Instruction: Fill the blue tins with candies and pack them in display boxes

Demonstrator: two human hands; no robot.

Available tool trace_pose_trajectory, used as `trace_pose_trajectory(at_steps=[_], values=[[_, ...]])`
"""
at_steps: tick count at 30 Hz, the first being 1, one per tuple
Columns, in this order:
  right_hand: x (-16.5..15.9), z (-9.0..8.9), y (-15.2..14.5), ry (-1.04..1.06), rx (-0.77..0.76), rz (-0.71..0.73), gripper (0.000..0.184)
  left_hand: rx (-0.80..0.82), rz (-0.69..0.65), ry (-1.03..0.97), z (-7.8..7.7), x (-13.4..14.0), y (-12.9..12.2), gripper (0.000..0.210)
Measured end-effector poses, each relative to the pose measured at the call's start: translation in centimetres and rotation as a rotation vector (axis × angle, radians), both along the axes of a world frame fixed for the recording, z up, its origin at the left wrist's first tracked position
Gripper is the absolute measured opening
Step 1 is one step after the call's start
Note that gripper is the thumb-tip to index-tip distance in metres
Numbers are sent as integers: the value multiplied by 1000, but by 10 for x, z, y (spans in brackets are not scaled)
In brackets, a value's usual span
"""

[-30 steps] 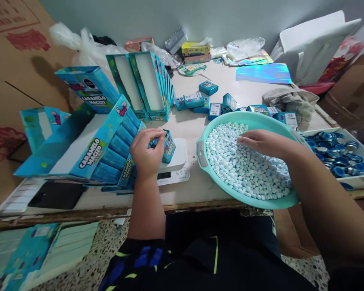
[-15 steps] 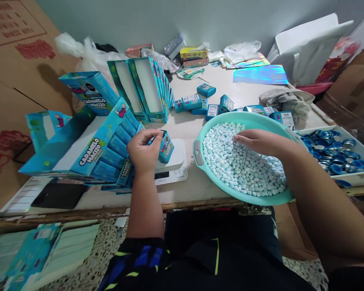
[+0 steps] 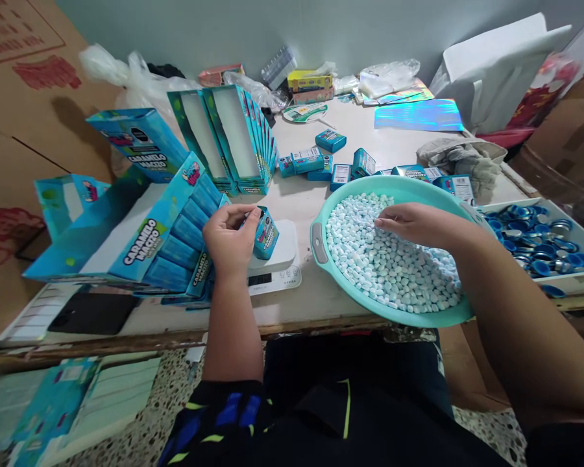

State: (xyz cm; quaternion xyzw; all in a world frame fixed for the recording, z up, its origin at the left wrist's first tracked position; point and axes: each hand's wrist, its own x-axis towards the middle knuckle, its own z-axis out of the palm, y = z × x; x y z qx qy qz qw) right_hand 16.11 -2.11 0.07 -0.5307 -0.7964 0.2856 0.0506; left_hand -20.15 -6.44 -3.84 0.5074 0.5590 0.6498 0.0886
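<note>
My left hand (image 3: 231,239) is closed round a small blue candy box (image 3: 266,235), with thumb and fingers near its top. The box stands on the white plate of a kitchen scale (image 3: 285,243), whose display reading is too blurred to make out. Over a turquoise bowl (image 3: 317,241) of small pale-blue and white candies (image 3: 389,279), my right hand (image 3: 416,224) has its fingers drawn together in a pinch. Its fingertips are at the candies; anything between them is hidden.
On the left, a large blue display carton (image 3: 146,243) holds rows of small boxes, with folded cartons (image 3: 238,139) behind it. More small candy boxes (image 3: 331,140) lie beyond the bowl. A white tray of blue lids (image 3: 540,240) stands right; a black phone (image 3: 93,312) lies at front left.
Both hands stay almost where they were, with the left on the box and the right in the bowl. The view has shifted very slightly.
</note>
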Motion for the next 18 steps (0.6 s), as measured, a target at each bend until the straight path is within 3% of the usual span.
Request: trace_pose_trajectory(at_steps=[8,18], values=[[-7,8,-4,-55,-18,-4,47,-8,-10,-4,2,1,1,17],[-7,10,-5,-68,-20,5,45,3,16,41,1,2,1,12]])
